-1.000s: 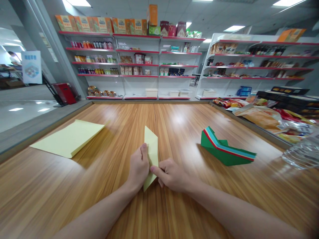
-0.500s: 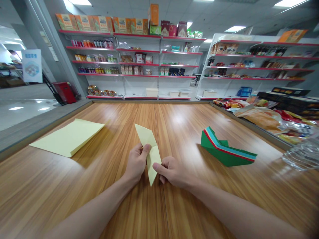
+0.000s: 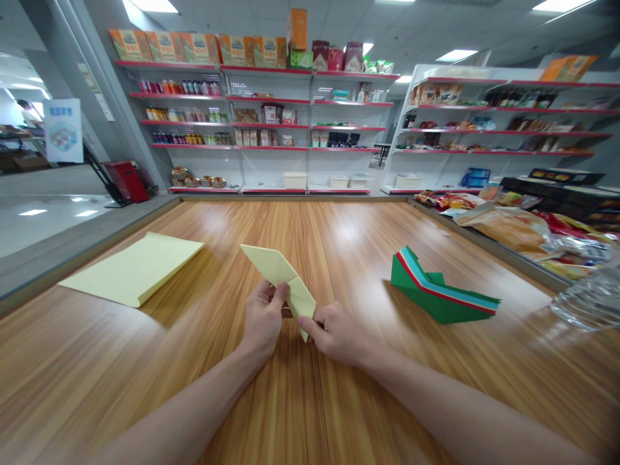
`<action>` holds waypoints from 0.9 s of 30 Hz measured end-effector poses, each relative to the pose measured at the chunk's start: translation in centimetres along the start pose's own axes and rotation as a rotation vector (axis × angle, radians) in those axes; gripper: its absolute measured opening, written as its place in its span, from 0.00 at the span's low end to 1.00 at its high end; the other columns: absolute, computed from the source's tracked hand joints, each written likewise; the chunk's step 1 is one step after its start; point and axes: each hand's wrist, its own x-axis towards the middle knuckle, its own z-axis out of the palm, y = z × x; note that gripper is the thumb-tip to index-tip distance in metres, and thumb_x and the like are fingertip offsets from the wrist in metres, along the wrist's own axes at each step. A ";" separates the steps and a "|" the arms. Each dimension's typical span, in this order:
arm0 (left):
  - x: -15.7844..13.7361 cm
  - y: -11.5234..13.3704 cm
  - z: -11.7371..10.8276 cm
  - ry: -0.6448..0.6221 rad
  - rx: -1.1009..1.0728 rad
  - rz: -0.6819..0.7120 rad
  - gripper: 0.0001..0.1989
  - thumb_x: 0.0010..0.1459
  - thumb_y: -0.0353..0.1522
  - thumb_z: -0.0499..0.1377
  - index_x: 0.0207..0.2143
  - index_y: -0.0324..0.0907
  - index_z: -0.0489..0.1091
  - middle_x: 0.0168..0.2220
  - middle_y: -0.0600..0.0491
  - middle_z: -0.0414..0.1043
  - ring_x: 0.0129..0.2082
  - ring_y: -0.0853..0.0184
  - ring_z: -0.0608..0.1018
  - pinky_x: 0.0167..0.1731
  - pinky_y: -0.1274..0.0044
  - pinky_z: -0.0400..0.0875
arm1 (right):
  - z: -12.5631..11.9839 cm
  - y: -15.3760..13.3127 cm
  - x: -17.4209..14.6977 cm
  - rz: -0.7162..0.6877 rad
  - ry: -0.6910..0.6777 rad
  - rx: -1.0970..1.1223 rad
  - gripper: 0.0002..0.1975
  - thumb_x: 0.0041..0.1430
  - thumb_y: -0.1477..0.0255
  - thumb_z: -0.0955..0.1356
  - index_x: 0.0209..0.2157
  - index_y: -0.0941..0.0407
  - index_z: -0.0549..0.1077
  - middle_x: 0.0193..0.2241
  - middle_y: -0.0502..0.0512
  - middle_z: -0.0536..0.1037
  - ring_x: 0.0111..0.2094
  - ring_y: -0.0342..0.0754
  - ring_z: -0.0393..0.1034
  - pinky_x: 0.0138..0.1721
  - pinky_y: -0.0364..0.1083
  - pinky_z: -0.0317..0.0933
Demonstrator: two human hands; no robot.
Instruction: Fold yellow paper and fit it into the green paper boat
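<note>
Folded yellow paper (image 3: 285, 274), pinched by both hands (image 3: 261, 320) (image 3: 341, 332), fingers (image 3: 263, 289) partly hidden behind

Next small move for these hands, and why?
Probably press along the crease with the thumb of the left hand: that thumb lies close beside it on the folded yellow paper, while the right hand grips the near end and could steady it.

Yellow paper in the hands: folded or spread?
Folded: the held yellow paper shows as a narrow, slant-ended strip with a crease across it.
</note>
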 end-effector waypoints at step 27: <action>0.4 0.7 0.3 -0.008 -0.370 -0.169 0.10 0.49 0.34 0.64 0.31 0.40 0.66 0.22 0.60 0.69 0.19 0.74 0.72 0.20 0.82 0.67 | -0.3 0.2 -0.2 -0.100 0.054 -0.062 0.26 0.58 0.58 0.61 0.12 0.59 0.63 0.11 0.49 0.61 0.14 0.38 0.54 0.17 0.40 0.42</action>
